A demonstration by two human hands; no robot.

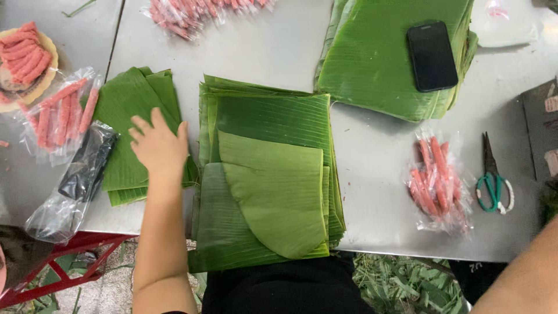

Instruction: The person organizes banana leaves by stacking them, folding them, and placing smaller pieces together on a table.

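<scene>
My left hand (158, 145) lies flat, fingers spread, on a small stack of folded banana leaves (131, 99) at the left of the steel table (372, 168). Right beside it sits a larger stack of square-cut banana leaves (267, 168), with a lighter rounded leaf piece on top. Only my right forearm (523, 273) shows at the lower right corner; the hand itself is out of frame.
A third leaf pile (378, 64) at the back carries a black phone (431, 56). Clear bags of pink sausage-like rolls (439, 180) lie right, left and at the back. Green-handled scissors (494, 180) rest at the right. A plate of rolls (26, 58) sits far left.
</scene>
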